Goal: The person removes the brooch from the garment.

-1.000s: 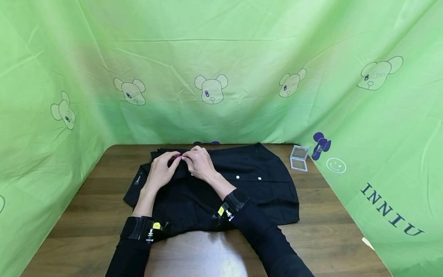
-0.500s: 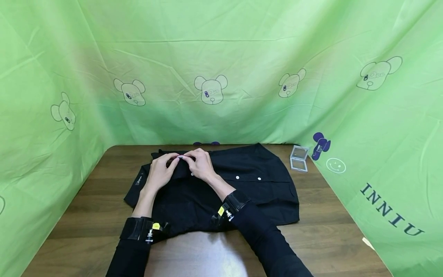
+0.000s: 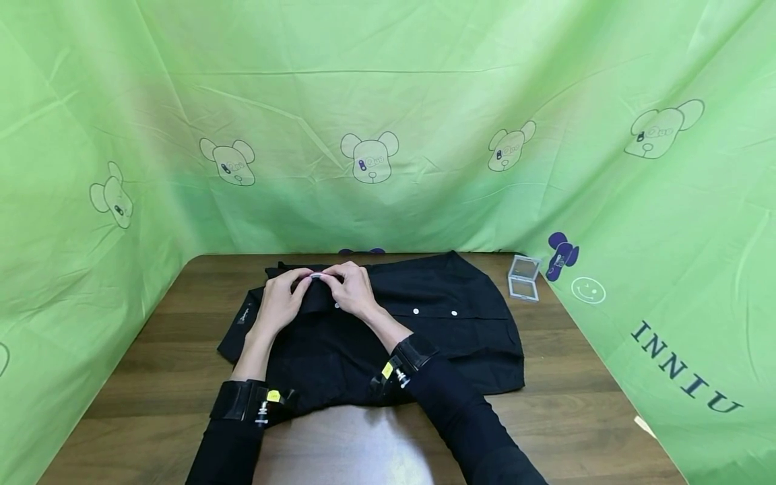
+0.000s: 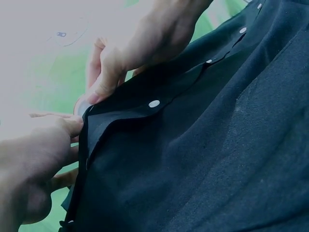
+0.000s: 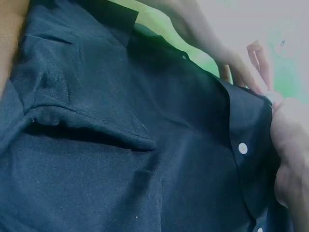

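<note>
A black button-up shirt (image 3: pixel 364 350) lies across the table, with white buttons (image 5: pixel 243 148) along its front strip. Near its far left part, my left hand (image 3: pixel 281 296) and right hand (image 3: pixel 351 288) meet, fingertip to fingertip. Between them they pinch a small pale round piece (image 4: pixel 83 106) at the shirt's upper edge, where the cloth is lifted. The wrist views show thumbs on the near side and fingers partly hidden behind the cloth. Exactly what the piece is, I cannot tell.
An open clear hinged case (image 3: pixel 524 277) stands to the right of the shirt on the wooden table (image 3: pixel 576 397). Behind and on both sides hangs a green curtain (image 3: pixel 424 81) with bear-head prints. A small white scrap (image 3: pixel 645 426) lies at the table's right edge.
The pale piece between my fingertips has turned, showing more of its whitish side than a second ago. Both hands have barely shifted, and the shirt lies nearly as before.
</note>
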`<state>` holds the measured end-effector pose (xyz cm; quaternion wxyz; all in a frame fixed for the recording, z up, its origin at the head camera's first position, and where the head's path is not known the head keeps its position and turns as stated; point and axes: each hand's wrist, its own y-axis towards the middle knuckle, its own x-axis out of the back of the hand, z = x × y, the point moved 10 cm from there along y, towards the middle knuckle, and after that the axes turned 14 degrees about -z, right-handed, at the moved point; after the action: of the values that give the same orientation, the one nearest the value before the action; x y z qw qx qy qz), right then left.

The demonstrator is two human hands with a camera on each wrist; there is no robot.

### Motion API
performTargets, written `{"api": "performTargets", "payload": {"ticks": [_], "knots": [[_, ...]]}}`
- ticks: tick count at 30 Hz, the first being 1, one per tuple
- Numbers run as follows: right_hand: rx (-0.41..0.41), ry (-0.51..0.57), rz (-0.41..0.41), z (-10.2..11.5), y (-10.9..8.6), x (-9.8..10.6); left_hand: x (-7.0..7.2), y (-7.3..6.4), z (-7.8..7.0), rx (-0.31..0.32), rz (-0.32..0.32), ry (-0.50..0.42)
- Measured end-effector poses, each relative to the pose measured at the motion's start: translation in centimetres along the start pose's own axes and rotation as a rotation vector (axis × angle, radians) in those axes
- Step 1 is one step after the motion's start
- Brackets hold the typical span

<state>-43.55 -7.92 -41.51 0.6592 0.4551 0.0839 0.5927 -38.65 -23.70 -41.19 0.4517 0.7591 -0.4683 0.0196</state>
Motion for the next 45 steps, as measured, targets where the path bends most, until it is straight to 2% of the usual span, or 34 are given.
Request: {"api": "performTargets", "payload": {"ticks": [4, 9, 17, 22, 27, 34, 40, 45], "knots": [[-0.006, 0.007, 0.001, -0.2, 0.0, 0.0, 0.0, 0.1, 0.0, 0.006, 0.000, -0.002], [-0.033, 0.020, 0.042, 0.4, -0.1, 0.2, 0.1, 0.1, -0.1, 0.012, -0.004, 0.009], [0.027, 0.040, 0.013, -0.1, 0.0, -0.1, 0.2, 0.3, -0.2, 0.025, -0.001, 0.021], [0.012, 0.031, 0.065, 0.5, 0.0, 0.1, 0.0, 0.2, 0.0, 0.029, 0.008, 0.030], [0.007, 0.002, 0.102, 0.7, -0.2, 0.0, -0.1, 0.1, 0.1, 0.021, 0.012, 0.033], [0.008, -0.022, 0.099, 0.8, -0.3, 0.1, 0.1, 0.1, -0.3, -0.017, -0.016, 0.030], [0.098, -0.063, 0.084, 1.6, -0.3, 0.2, 0.0, 0.0, -0.6, -0.051, -0.004, 0.081], [0.189, -0.134, 0.110, 2.2, -0.5, -0.3, -0.1, -0.1, -0.9, -0.086, 0.020, 0.143]]}}
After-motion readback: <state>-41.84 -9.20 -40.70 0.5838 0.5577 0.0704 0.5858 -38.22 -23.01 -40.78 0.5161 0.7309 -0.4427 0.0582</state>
